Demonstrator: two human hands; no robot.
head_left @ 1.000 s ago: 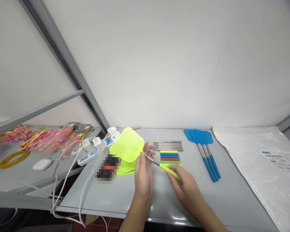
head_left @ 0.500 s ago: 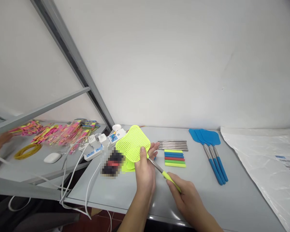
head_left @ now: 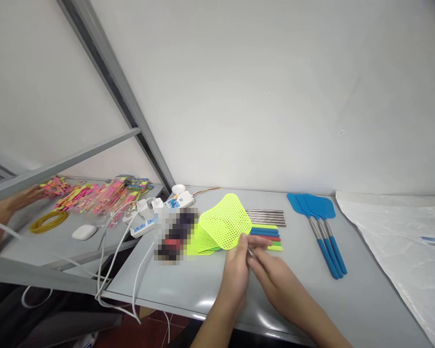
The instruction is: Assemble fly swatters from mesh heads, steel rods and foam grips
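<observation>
While the yellow swatter (head_left: 229,223) was above the worktop (head_left: 188,286), its base pinched in the left hand (head_left: 236,268) and metal rod (head_left: 251,253) gripped by the right hand (head_left: 271,275), a crooked twist could have bent it, or a slip scattered the coloured sleeves (head_left: 265,232) behind.

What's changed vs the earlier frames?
Right hand moved in next to the left hand; lime grip is now hidden, only a short bit of shaft shows. The lime swatter shifted right. Unchanged: left hand's hold, blue swatters, metal rods.
</observation>
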